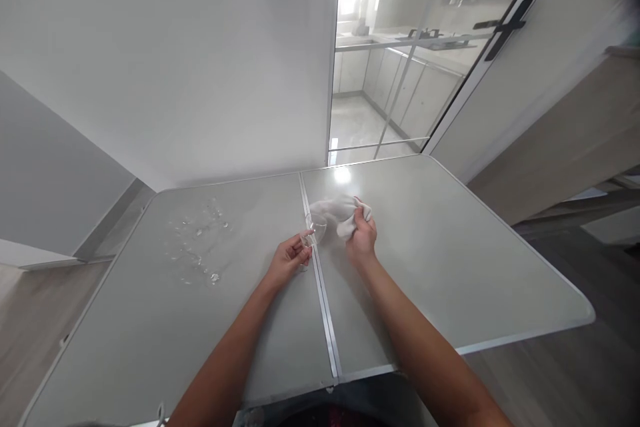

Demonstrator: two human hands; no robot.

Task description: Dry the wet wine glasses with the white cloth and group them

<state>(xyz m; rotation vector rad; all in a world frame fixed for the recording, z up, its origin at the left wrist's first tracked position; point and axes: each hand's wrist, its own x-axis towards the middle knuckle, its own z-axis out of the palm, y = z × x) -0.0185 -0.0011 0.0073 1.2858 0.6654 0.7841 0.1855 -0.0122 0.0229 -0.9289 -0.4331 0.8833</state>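
Observation:
My left hand (291,255) pinches a small clear glass (316,229) by its near side, just above the metal seam of the table. My right hand (361,233) is closed on a white cloth (336,209), which is bunched up and pressed against the glass's far side. Both hands meet over the middle of the grey tabletop (430,260). The glass is see-through and its exact shape is hard to make out.
A patch of spilled water drops (199,243) lies on the left half of the table. A white wall stands behind the table. At the back right a glass sliding door (400,67) looks into a kitchen. The floor is wood.

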